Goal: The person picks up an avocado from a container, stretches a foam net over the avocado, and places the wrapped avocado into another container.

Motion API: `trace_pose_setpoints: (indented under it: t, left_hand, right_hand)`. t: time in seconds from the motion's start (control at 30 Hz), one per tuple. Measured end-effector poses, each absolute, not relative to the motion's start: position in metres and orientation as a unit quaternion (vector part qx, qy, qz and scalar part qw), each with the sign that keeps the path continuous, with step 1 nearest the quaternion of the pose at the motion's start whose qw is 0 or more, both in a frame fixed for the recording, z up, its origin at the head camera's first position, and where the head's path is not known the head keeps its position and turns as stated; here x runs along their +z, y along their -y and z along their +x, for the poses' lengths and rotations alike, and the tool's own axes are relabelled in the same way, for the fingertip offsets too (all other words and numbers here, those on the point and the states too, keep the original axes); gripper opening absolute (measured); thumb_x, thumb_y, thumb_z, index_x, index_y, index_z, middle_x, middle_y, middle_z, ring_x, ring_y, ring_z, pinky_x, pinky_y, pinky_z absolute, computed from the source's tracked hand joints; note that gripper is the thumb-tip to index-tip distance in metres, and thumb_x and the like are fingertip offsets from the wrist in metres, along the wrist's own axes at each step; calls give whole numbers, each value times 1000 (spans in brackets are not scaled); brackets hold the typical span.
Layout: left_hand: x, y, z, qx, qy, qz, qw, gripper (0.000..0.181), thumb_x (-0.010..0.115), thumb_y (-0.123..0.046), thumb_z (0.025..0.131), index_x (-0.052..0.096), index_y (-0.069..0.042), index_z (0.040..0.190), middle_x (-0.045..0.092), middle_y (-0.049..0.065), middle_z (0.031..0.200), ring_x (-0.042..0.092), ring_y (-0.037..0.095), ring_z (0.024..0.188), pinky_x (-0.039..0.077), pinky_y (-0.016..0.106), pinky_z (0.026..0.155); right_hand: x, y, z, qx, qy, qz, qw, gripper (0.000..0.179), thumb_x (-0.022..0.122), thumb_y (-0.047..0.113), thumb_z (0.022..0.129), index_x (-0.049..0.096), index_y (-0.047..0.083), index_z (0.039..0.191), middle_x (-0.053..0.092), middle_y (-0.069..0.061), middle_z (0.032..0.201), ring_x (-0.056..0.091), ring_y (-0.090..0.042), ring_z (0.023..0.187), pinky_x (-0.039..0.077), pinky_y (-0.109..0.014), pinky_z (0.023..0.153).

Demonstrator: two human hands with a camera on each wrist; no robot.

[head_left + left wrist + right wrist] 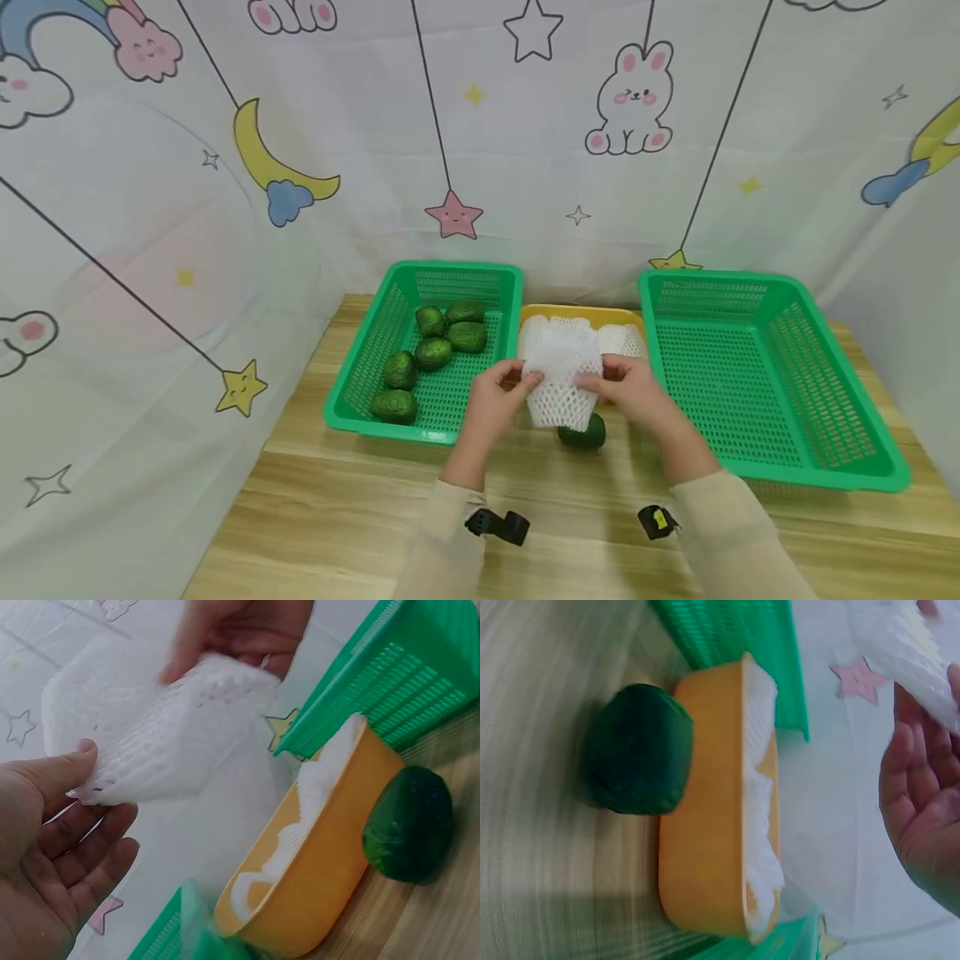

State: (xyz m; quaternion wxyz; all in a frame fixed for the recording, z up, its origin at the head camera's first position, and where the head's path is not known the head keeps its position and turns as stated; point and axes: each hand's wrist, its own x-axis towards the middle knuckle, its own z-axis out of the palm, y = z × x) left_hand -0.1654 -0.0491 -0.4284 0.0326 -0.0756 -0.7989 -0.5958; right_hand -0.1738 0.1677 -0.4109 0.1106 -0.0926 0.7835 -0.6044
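Observation:
Both hands hold up a white foam mesh sleeve [562, 375] above the table. My left hand [497, 402] pinches its left edge between thumb and fingers, and my right hand [633, 392] pinches the right edge. The left wrist view shows the foam mesh sleeve [165, 735] stretched between the two hands. Below it, a dark green avocado [583, 432] lies on the table, partly hidden by the sleeve in the head view. Behind the avocado stands a yellow-orange bin [315, 855] with more white foam sleeves [759, 802] inside.
To the left, a green basket [352, 375] holds several avocados [433, 354]. Another green basket [750, 392] stands to the right, its slotted floor showing. The wooden table [330, 508] runs along the front, and a printed white curtain [510, 150] hangs behind.

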Motion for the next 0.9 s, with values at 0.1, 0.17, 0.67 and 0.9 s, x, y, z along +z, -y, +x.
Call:
trace_pose_setpoints:
  t: [0.1,0.17,0.67,0.9]
  left_hand:
    - [-428,58,-167,-606,791,-59,60,27,70,-27,84,69,-4,97,66,7,88,61,18,81,50,32,72]
    - [-429,59,-167,-615,784,-67,54,26,69,-25,85,67,-2,98,66,9,89,61,20,82,50,33,71]
    - [-438,29,-169,-642,742,-163,-104,52,71,-15,83,47,-6,128,57,9,113,57,16,95,49,30,79]
    - [-446,39,-172,-652,748,-116,-50,72,77,-18,76,35,-9,134,52,11,116,55,25,100,47,39,82]
  right_hand:
    - [-411,-175,-173,-593,-800,-42,79,38,68,22,86,62,-8,108,67,-5,92,60,-16,75,52,-31,66]
    - [-412,-178,-173,-589,-803,-41,76,37,67,22,86,62,-8,107,67,-2,90,60,-16,73,52,-32,66]
    - [-421,-168,-165,-661,-725,-139,130,61,61,11,90,30,0,141,49,-25,125,55,-18,105,49,-30,83]
    - [-442,-172,-164,-514,-832,-153,139,41,58,12,92,46,-3,128,52,-24,121,49,-38,111,45,-46,88]
